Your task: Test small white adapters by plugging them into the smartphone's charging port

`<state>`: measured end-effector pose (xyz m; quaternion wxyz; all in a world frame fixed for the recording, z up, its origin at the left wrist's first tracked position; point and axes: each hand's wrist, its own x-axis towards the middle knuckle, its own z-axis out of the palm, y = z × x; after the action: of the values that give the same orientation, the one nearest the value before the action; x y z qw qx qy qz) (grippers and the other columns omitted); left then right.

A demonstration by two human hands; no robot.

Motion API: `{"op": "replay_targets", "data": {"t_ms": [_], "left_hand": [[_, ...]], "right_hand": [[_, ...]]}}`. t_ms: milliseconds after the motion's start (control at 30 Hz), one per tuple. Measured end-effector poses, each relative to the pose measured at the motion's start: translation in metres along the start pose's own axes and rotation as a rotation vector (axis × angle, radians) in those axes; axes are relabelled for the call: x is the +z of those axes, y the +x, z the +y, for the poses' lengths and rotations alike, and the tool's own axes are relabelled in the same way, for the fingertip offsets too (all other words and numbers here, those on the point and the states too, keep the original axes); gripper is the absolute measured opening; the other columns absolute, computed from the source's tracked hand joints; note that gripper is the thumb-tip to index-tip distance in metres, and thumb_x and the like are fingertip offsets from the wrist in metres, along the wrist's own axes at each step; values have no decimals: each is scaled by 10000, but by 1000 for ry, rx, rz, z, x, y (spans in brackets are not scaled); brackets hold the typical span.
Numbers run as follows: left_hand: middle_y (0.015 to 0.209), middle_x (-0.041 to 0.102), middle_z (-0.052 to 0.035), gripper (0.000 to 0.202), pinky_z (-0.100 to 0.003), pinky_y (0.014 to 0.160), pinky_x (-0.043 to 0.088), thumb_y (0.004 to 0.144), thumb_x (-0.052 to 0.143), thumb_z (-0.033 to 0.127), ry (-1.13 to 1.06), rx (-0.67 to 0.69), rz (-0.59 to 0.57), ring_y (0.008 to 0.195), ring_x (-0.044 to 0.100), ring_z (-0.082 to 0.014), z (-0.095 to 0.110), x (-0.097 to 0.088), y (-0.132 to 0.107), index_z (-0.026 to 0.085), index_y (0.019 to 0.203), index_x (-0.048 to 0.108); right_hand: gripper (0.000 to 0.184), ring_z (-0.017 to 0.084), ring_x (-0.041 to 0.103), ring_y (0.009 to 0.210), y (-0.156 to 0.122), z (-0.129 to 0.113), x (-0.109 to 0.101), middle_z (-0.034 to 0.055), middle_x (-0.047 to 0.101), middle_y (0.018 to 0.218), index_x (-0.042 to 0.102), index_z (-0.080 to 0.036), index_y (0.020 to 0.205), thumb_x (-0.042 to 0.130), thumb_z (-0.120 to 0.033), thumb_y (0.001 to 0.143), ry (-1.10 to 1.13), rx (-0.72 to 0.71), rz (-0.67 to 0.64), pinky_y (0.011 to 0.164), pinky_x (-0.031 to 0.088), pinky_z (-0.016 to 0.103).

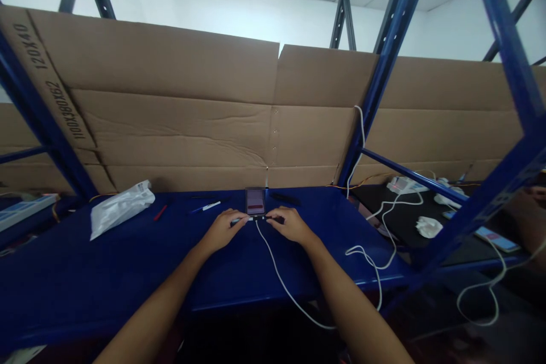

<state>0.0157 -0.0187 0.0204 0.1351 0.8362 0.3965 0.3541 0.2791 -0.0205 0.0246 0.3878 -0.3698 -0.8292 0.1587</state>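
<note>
Lit smartphone (255,201) on the blue shelf, long axis pointing away from the person, white cable (273,270) at its near end, left hand (222,231) and right hand (290,225) curled, fingers apparently pinching a small black connector (256,218)

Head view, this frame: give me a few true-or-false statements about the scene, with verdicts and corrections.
1. The left hand and right hand are close to a phone on a blue shelf. True.
2. The plastic bag lies to the right of the hands. False: it lies to their left.
3. A white cable runs from between the hands over the shelf's front edge. True.
4. The left hand grips the red pen. False: the pen lies on the shelf, apart from the hand.
5. Cardboard stands behind the shelf. True.
</note>
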Motion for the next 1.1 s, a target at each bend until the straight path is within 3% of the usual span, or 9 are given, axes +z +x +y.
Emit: {"op": "replay_targets", "data": {"t_ms": [367, 633, 733, 867, 933, 1033, 1100], "left_hand": [[876, 738, -38, 316, -291, 795, 487, 977, 542, 433, -151, -70, -44, 826, 653, -188, -7, 4, -2, 213, 1040, 759], [968, 750, -51, 292, -315, 879, 468, 975, 561, 438, -172, 15, -10, 911, 630, -203, 4, 4, 0, 229, 1017, 761], [932, 746, -50, 309, -309, 847, 468, 986, 538, 439, -157, 11, -22, 882, 623, -203, 5, 5, 1, 229, 1025, 760], [866, 734, -40, 325, -297, 803, 464, 988, 524, 444, -158, -42, -7, 840, 623, -199, 2, 5, 2, 219, 1027, 755], [846, 728, -37, 329, -291, 794, 465, 983, 525, 448, -173, -51, -18, 826, 627, -195, 2, 4, 1, 215, 1013, 755], [883, 730, -42, 335, -285, 796, 461, 979, 526, 456, -194, -50, -56, 839, 630, -192, 4, 5, 1, 212, 1003, 754], [871, 720, -41, 348, -281, 785, 456, 977, 522, 466, -204, -73, -68, 830, 629, -189, 6, 5, 1, 204, 992, 751]], "right_hand": [[216, 161, 639, 769, 2, -2, 10, 41, 736, 900, 735, -201, 972, 627, -386, 938, 108, 15, 49, 718, 472, 259], [679, 121, 523, 534, 1, -2, 17, -9, 530, 520, 593, -174, 577, 318, -606, 1024, 220, 186, -88, 590, 393, 237], [695, 126, 542, 552, 2, 1, 17, 3, 586, 568, 663, -170, 678, 272, -631, 1021, 271, 234, -79, 612, 417, 239], [483, 132, 565, 667, 3, -2, 14, 14, 673, 790, 689, -179, 946, 550, -640, 916, 318, 164, -2, 651, 438, 233], [475, 129, 556, 655, 2, -3, 14, 6, 648, 741, 680, -175, 861, 554, -630, 917, 314, 148, -23, 643, 428, 232], [634, 122, 523, 564, 2, -3, 16, -2, 555, 565, 610, -171, 621, 373, -624, 997, 256, 195, -92, 606, 397, 241], [683, 126, 529, 558, 2, -1, 16, 3, 543, 543, 609, -169, 597, 312, -622, 1013, 237, 221, -101, 606, 393, 246]]}}
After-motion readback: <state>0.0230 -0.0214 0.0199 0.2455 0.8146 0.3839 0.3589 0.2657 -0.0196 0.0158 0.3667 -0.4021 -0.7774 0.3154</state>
